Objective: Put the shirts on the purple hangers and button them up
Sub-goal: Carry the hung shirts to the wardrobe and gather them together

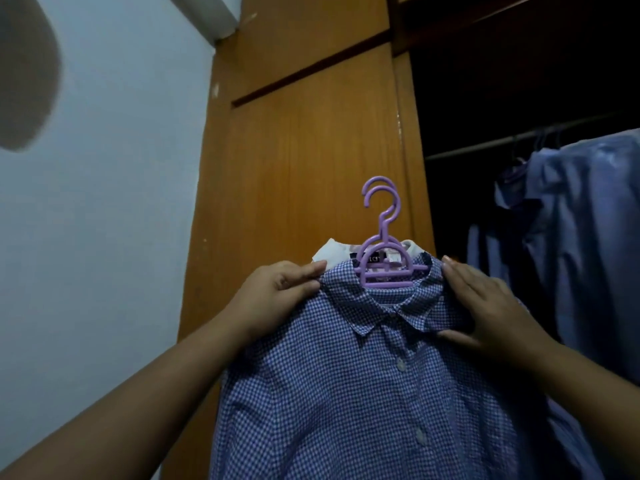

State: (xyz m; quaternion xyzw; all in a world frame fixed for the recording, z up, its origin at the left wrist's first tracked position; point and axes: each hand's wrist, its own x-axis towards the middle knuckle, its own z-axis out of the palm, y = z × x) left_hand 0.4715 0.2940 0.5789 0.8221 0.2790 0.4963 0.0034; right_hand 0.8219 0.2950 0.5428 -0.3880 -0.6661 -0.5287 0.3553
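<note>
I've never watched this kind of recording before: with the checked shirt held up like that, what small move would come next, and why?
Probably carrying it right to hook the purple hanger on the wardrobe rail. The checked shirt already sits on the hanger with its visible buttons done up, the left hand pinches one shoulder, the right hand rests on the other, and other shirts already hang there.

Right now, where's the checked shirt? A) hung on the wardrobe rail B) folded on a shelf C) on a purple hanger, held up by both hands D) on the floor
C: the checked shirt sits on the purple hanger, left hand and right hand at its shoulders.
</note>
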